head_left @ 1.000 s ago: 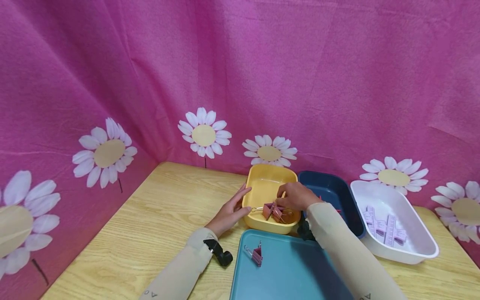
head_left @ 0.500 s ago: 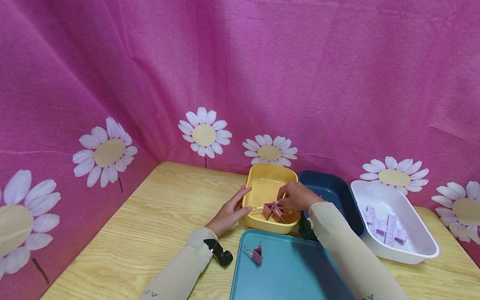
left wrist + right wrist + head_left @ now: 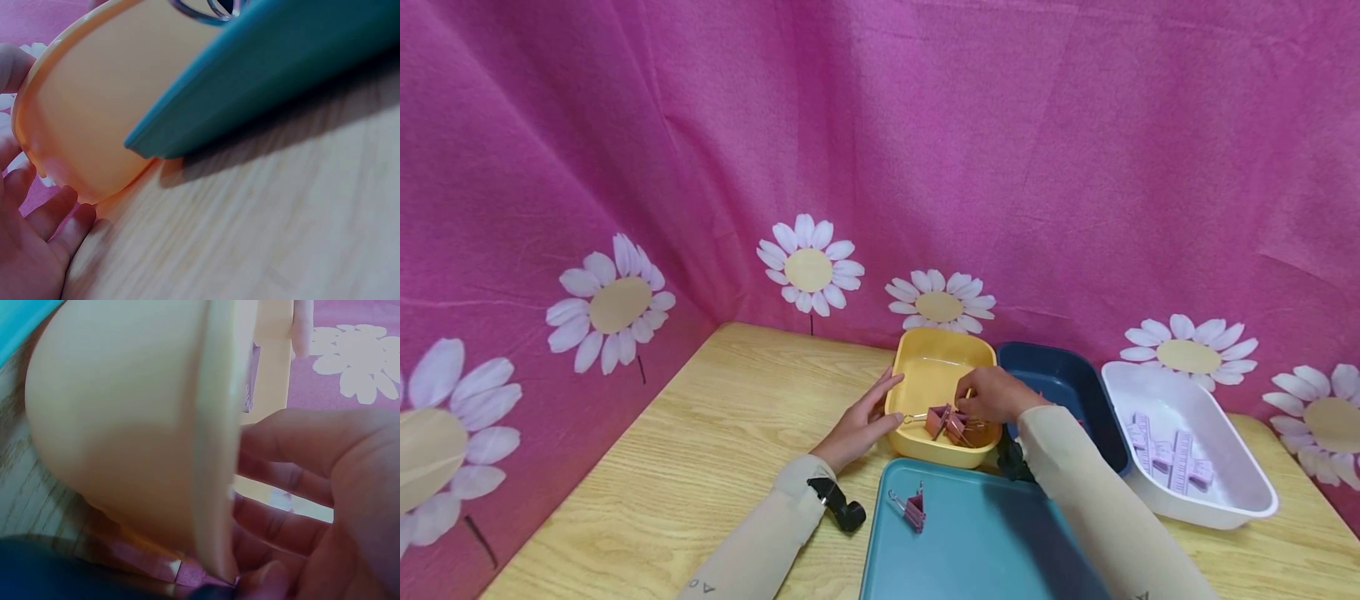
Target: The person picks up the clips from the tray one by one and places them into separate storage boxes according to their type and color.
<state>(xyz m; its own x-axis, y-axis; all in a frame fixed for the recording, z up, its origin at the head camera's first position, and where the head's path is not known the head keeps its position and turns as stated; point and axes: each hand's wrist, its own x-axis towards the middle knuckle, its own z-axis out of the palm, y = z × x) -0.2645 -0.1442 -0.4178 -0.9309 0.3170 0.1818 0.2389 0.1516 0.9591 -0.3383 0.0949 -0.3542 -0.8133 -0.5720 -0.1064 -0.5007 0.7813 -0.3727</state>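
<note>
A yellow bin [image 3: 928, 367] stands at the back of the table with several pink binder clips [image 3: 937, 421] in its near end. My left hand [image 3: 857, 429] lies along its left side, thumb and index fingertip at the rim and the other fingers against the outer wall in the left wrist view. Inside the bin, my right hand [image 3: 992, 393] has curled fingers, thumb and forefinger right at the top of a clip. In the right wrist view the bin's wall [image 3: 125, 425] hides those fingertips. Another binder clip [image 3: 914, 510] lies on the teal tray.
The teal tray [image 3: 977, 550] lies in front of the yellow bin. A navy bin [image 3: 1060, 367], partly behind my right wrist and holding something red, adjoins it. Farther right is a white bin [image 3: 1232, 475] with several lilac ruler-like clips [image 3: 1180, 458]. Pink cloth hangs behind.
Both hands stay practically where they were, the left at the bin's side and the right over the clips. My right fingers shift only very slightly; the bins and tray are unmoved.
</note>
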